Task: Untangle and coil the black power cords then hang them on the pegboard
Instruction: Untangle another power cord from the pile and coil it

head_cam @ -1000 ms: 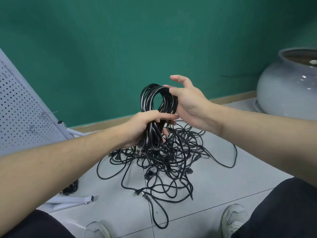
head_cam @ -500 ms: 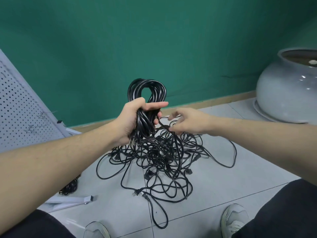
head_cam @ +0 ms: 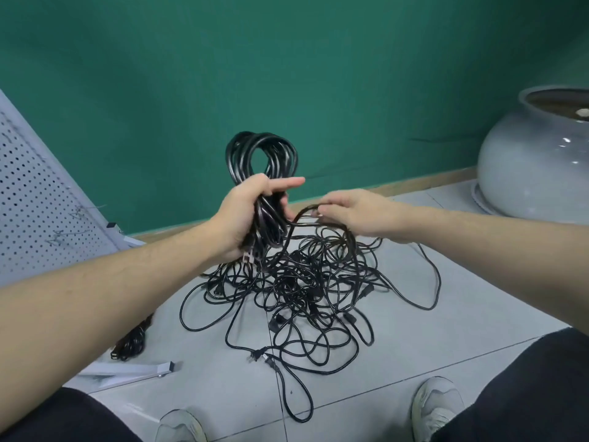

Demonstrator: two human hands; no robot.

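Holding coiled cords (head_cam: pixel 262 154) — left hand (head_cam: pixel 245 215), right hand (head_cam: pixel 353 210) pinching strand (head_cam: pixel 302 212).

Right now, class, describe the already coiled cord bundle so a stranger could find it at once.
Start at the green wall; in front of it the left hand grips the coiled cord bundle. Unlike the loose tangle on the floor below, its loops stand gathered upright.

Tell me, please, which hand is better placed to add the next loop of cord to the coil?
The right hand: it already pinches the loose strand running from the tangle beside the coil, while the left hand is occupied gripping that coil.
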